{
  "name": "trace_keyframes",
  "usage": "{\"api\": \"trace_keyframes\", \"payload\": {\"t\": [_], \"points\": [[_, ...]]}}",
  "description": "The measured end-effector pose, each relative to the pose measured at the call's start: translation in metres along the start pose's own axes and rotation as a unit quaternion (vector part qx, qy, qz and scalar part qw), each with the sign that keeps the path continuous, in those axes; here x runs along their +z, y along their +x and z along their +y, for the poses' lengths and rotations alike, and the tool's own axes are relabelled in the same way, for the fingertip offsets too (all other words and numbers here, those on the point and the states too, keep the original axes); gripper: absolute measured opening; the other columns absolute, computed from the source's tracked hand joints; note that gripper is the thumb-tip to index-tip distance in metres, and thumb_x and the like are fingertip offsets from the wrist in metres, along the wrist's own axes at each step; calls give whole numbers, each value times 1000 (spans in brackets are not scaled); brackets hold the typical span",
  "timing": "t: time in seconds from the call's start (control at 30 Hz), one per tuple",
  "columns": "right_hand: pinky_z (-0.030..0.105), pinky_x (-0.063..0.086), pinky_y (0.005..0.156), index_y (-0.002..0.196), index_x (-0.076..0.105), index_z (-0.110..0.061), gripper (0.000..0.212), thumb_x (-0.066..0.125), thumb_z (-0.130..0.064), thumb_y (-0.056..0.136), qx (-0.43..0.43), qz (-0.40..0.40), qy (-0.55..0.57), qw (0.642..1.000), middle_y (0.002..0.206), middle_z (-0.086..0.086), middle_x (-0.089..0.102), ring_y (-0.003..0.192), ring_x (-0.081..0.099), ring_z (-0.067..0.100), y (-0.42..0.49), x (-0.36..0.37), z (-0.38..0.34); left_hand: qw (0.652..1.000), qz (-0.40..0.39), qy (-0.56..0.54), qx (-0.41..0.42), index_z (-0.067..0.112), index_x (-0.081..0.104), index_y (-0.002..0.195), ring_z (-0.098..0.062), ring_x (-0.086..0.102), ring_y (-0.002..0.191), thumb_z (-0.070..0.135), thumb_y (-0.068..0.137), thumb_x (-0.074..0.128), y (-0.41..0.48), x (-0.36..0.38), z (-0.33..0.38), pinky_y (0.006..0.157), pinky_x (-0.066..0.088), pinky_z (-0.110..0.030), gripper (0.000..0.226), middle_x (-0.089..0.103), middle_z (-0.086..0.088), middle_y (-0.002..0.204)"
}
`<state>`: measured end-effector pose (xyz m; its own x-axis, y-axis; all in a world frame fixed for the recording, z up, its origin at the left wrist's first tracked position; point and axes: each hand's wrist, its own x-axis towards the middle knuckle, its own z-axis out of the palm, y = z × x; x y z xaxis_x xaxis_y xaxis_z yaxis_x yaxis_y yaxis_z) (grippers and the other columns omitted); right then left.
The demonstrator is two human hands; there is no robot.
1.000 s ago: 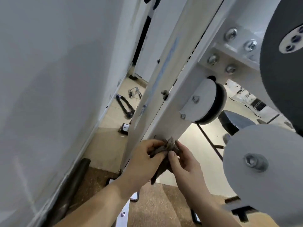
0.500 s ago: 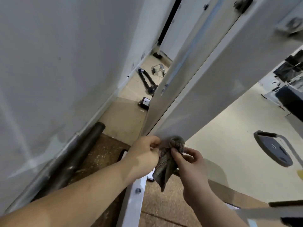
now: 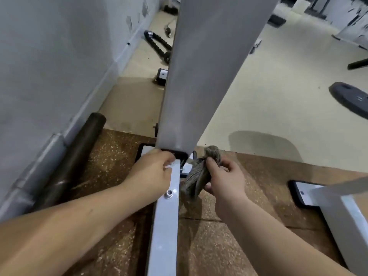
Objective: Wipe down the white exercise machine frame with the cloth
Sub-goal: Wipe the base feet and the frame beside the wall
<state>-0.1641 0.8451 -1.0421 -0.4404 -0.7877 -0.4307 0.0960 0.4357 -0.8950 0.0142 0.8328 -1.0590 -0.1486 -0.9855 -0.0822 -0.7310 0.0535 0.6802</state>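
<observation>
— What filled most of the view?

— A pale grey painted wall [image 3: 49,62] on the left, and the slanted white metal upright of the exercise machine frame [image 3: 201,72], which came down to a brown speckled rubber floor mat [image 3: 217,244]. A glossy white base beam [image 3: 165,226] ran from that joint toward the camera.

— Anything lying nearby?

— A dark cylindrical roller [image 3: 73,164] along the wall, and a dark round weight plate [image 3: 352,99] on the cream floor, well apart.

— And the hands?

— The left hand [image 3: 151,174] rested on the base beam at the foot of the upright, its fingers curled together at the joint. The right hand [image 3: 225,180] sat just beside the beam, fingers pinching a bunched grey-brown patterned cloth [image 3: 201,174], which hung off the frame.

— Smallest detail?

— A silver bolt head [image 3: 168,194] on the beam, near the left wrist.
</observation>
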Motion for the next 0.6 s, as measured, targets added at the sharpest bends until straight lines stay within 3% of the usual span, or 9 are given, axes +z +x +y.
{"api": "trace_keyframes", "payload": {"t": [0.07, 0.17, 0.27, 0.4, 0.53, 0.6], "points": [[37, 61, 65, 118, 60, -15, 23, 70, -25, 99, 3, 4, -25, 1000, 107, 9, 70, 85, 71, 18, 6, -10, 1, 1000, 25, -8, -6, 19, 69, 109, -17, 60, 91, 15, 95, 59, 7, 3, 1, 81, 52, -31, 17, 62, 5, 100], [47, 62, 83, 118, 61, -17, 25, 71, -26, 98, -5, 5, -62, 998, 109, 10, 71, 91, 71, 21, 14, -14, 6, 999, 39, -14, -8, 13, 70, 103, -22, 60, 89, 12, 93, 60, 11, 5, -1, 80, 51, -32, 15, 63, 3, 91], [47, 63, 84, 115, 60, -20, 21, 70, -26, 98, 3, 15, -57, 998, 104, 7, 71, 88, 70, 20, 21, -11, 12, 999, 23, 40, 20, 16, 71, 113, -18, 56, 92, 16, 94, 62, 5, 0, 3, 74, 39, -25, 21, 61, -1, 104], [32, 53, 61, 116, 61, -20, 21, 70, -26, 98, 15, 2, -45, 999, 99, 5, 69, 79, 65, 18, 31, 2, 27, 994, -5, 98, 52, 17, 69, 122, -16, 57, 99, 27, 93, 67, -4, -4, 6, 82, 43, -28, 31, 58, -1, 114], [37, 58, 78, 111, 63, -27, 21, 71, -36, 94, -54, 22, -94, 994, 99, -2, 68, 89, 68, 24, 59, 15, 31, 980, -71, 172, 70, 14, 70, 117, -14, 53, 106, 46, 87, 71, -8, -6, 6, 93, 47, -31, 44, 52, 3, 117], [37, 56, 85, 117, 64, -29, 22, 66, -35, 95, -103, 4, -158, 982, 104, -5, 67, 95, 67, 24, 74, 17, 27, 976, -122, 171, 60, 20, 67, 127, -9, 51, 117, 59, 82, 72, -13, -13, 9, 103, 48, -32, 60, 48, 9, 129]]}}
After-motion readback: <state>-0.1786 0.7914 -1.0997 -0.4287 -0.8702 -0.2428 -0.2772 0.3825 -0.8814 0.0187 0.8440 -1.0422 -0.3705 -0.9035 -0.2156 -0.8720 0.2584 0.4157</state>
